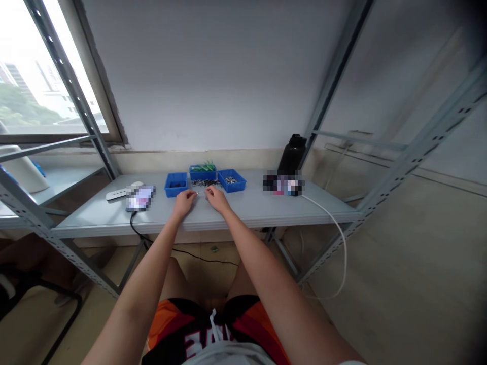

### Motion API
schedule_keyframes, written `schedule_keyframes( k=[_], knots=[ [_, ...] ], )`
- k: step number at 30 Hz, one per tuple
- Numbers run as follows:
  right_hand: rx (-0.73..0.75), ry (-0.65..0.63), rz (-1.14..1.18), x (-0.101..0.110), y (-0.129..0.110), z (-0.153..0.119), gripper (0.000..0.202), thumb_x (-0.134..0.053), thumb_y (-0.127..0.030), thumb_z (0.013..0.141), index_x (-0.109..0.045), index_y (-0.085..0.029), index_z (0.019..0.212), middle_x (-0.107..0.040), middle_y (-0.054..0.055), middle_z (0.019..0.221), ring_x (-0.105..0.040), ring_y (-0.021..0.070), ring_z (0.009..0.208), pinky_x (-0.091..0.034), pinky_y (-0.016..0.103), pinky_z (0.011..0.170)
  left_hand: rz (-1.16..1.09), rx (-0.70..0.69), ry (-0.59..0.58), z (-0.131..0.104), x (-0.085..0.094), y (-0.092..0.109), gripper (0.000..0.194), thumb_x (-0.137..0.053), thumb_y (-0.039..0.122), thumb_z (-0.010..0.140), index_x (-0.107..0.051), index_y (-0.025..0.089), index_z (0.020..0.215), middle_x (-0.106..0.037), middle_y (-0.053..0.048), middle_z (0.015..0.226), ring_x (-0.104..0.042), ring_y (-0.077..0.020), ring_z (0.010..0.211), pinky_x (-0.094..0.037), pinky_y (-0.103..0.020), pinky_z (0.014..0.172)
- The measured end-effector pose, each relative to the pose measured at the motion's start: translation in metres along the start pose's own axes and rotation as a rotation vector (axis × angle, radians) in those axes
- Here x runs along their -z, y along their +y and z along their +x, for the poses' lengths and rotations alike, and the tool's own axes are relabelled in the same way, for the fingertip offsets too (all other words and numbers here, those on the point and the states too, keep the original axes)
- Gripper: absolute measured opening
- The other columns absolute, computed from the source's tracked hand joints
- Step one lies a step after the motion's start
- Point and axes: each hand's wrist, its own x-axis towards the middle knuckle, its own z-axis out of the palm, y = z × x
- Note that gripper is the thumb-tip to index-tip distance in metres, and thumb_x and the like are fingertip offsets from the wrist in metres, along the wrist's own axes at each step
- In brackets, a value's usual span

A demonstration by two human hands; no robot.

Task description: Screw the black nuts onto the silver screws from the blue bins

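My left hand [185,202] and my right hand [216,197] are close together over the front part of a grey shelf table [251,210]. A small, thin, light-coloured piece [201,192] spans the gap between them, pinched by the fingertips of both hands; its exact shape is too small to tell. Just behind the hands lies a pile of small dark and silvery parts [205,183]. Around it stand a left blue tray [176,192] with dark bits, a back blue tray [203,176] with green pieces, and a right blue tray [236,186] with small metallic pieces.
On the left lie a white device [117,194] and a blurred phone [140,198] with a black cable. At the right, a black bottle [292,156] stands behind blurred items [283,185] with a white cable [338,228]. Metal uprights frame the table.
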Motion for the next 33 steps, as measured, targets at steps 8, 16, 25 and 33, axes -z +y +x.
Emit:
schedule_keyframes(
  k=[8, 16, 25, 33],
  knots=[
    [0.024, -0.007, -0.029, -0.0011, 0.0029, 0.0012, 0.015, -0.051, -0.026, 0.088, -0.065, -0.021, 0.091, -0.067, 0.0, 0.071, -0.06, 0.0156, 0.071, -0.043, 0.025, 0.073, -0.001, -0.019, 0.011, 0.0022, -0.0021, -0.0036, 0.024, -0.056, 0.032, 0.083, -0.072, 0.014, 0.087, -0.074, -0.011, 0.086, -0.065, -0.0231, 0.08, -0.047, -0.032, 0.078],
    [0.062, -0.072, -0.231, -0.0012, 0.002, 0.0009, 0.017, -0.055, -0.023, 0.088, -0.071, -0.019, 0.09, -0.071, 0.005, 0.081, -0.061, 0.0186, 0.079, -0.043, 0.027, 0.076, -0.037, -0.02, 0.041, 0.0009, 0.0001, -0.0001, 0.023, -0.054, 0.029, 0.083, -0.071, 0.015, 0.089, -0.074, -0.01, 0.091, -0.065, -0.0223, 0.084, -0.048, -0.032, 0.082],
    [0.051, -0.042, -0.166, 0.0, 0.001, -0.0002, 0.017, -0.054, -0.023, 0.088, -0.07, -0.019, 0.086, -0.069, 0.004, 0.077, -0.06, 0.0184, 0.076, -0.043, 0.027, 0.075, -0.047, -0.004, 0.025, -0.0001, 0.0009, 0.0013, 0.025, -0.056, 0.032, 0.083, -0.071, 0.014, 0.09, -0.074, -0.01, 0.091, -0.065, -0.0224, 0.084, -0.047, -0.032, 0.082],
    [0.005, -0.024, -0.059, 0.0012, -0.0004, -0.0005, 0.018, -0.048, -0.025, 0.09, -0.065, -0.02, 0.086, -0.066, 0.001, 0.072, -0.058, 0.0155, 0.07, -0.042, 0.025, 0.073, -0.011, -0.009, 0.014, 0.0003, 0.0007, 0.0007, 0.027, -0.056, 0.034, 0.083, -0.073, 0.014, 0.089, -0.073, -0.01, 0.086, -0.063, -0.0219, 0.08, -0.046, -0.031, 0.079]
  ],
)
